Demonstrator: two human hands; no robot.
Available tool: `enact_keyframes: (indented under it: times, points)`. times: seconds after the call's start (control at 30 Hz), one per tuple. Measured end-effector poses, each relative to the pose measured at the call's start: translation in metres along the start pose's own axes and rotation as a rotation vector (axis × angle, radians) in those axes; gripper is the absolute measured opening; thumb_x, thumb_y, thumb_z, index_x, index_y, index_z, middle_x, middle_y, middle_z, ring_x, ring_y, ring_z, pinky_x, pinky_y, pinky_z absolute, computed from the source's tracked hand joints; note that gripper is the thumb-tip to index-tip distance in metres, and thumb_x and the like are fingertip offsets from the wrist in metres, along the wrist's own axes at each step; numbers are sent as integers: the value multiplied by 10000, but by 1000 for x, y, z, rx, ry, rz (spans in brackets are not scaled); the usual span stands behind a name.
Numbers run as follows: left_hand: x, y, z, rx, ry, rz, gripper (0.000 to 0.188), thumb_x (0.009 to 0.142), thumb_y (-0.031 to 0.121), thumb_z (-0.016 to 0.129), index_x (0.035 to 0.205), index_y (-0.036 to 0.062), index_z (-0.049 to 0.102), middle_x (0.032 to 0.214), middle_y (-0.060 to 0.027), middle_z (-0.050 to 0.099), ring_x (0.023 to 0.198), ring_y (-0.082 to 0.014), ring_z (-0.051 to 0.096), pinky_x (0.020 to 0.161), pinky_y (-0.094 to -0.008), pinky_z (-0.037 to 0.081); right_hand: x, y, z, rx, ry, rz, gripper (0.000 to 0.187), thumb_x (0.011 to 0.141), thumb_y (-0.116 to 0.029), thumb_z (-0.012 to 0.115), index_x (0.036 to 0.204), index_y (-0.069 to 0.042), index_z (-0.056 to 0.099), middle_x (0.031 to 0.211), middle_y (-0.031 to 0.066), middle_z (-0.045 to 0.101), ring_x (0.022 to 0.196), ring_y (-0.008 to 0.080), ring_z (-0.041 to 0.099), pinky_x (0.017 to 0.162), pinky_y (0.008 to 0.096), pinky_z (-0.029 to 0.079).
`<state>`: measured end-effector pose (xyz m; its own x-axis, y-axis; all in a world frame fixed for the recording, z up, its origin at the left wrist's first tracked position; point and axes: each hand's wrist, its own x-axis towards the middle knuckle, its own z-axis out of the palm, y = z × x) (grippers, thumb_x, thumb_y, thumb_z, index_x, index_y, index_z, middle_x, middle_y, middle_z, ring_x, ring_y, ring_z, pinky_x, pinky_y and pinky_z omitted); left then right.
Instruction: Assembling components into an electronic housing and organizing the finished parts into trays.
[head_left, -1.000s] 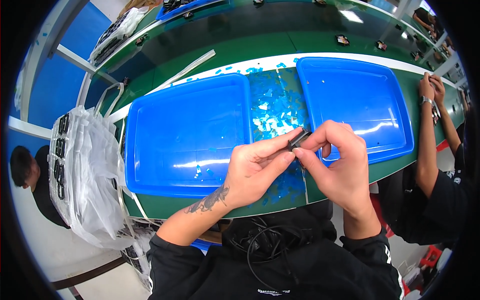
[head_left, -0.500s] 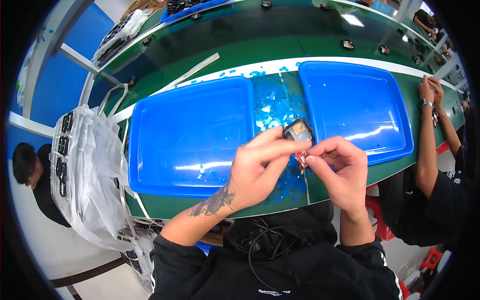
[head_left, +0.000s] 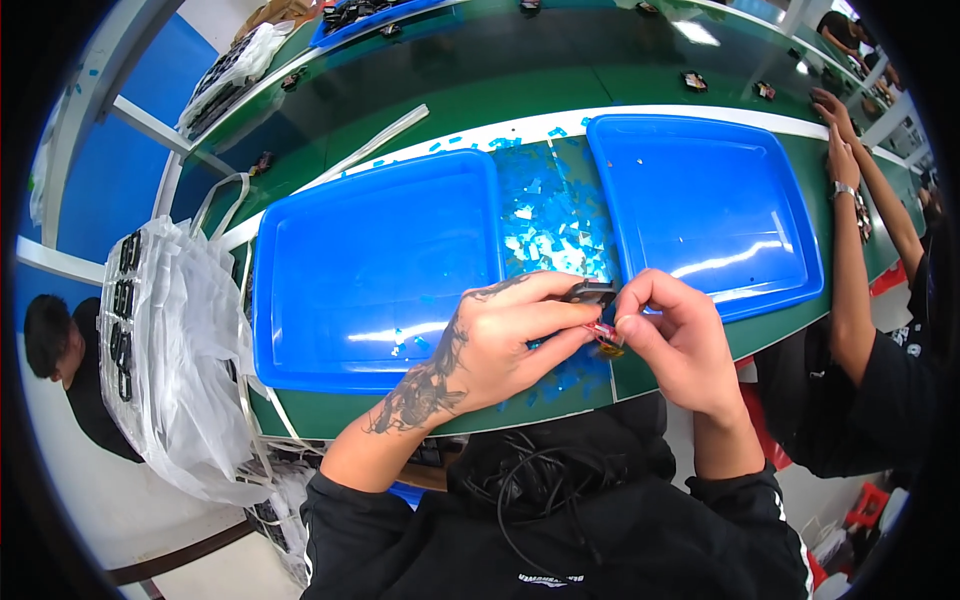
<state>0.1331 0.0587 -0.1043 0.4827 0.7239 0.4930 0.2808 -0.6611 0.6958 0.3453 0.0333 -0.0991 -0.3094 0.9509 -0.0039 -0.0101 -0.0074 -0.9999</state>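
Observation:
Between my hands is a small black plastic device (head_left: pixel 590 292) with a reddish part and a yellowish part (head_left: pixel 608 347) hanging at its lower side. My left hand (head_left: pixel 515 335) is closed around the device, its fingers covering much of it. At the device's right side, my right hand (head_left: pixel 680 335) has thumb and index finger pinched together; what they pinch, if anything, is too small to make out. Below and behind the hands, blue and whitish film scraps (head_left: pixel 550 235) lie scattered over the green table.
A blue tray (head_left: pixel 375 180) stands on the left and another blue tray (head_left: pixel 700 128) on the right. White stacked trays in plastic film (head_left: pixel 190 370) stand at the far left. Black devices (head_left: pixel 694 82) lie on the green belt beyond. A co-worker's arms (head_left: pixel 850 250) reach in at right.
The device has tilted, so its broad face has turned away and its edge shows. My left hand has rolled over it. The co-worker's hands have moved farther out over the table.

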Motion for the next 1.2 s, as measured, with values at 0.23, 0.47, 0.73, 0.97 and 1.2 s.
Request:
enact_keyframes:
  times: [0.23, 0.47, 0.73, 0.97, 1.2]
  points:
    - [0, 7, 3, -195, -64, -317, 133, 791, 58, 747, 911, 15, 709, 897, -103, 678, 756, -188, 686, 640, -276, 554, -3, 3, -1, 4, 39, 53, 59, 919, -31, 593, 958, 4, 565, 882, 17, 570, 802, 51, 534, 695, 208, 479]
    - [-4, 10, 10, -426, -61, -506, 213, 830, -17, 699, 1042, -33, 708, 1026, -128, 688, 922, -127, 660, 724, -220, 550, -4, 5, 16, -68, 206, -132, 205, 837, 39, 675, 1011, -2, 575, 889, 22, 608, 782, 66, 583, 665, 196, 472]
    - [-8, 4, 25, -750, 131, -461, 347, 925, -58, 548, 1268, -27, 581, 1292, -151, 558, 1110, -177, 596, 948, -283, 508, 5, 20, 34, 86, 458, -179, 242, 812, 41, 708, 969, -12, 532, 820, 31, 622, 719, 49, 568, 630, 186, 425]
    - [-5, 10, 28, -914, 277, -516, 512, 929, -83, 509, 1421, -15, 385, 1307, -189, 545, 1145, -209, 579, 922, -307, 517, 12, 24, 44, -43, 502, -232, 282, 791, 44, 727, 969, -19, 518, 825, 17, 563, 706, 52, 532, 614, 187, 428]
    - [-11, 16, 36, -815, 316, -514, 474, 937, -39, 524, 1390, 50, 416, 1243, -166, 587, 1140, -191, 585, 916, -280, 508, 10, 14, 40, -542, 377, -366, 432, 781, 62, 681, 1179, 25, 518, 910, 108, 577, 778, 145, 588, 594, 250, 545]
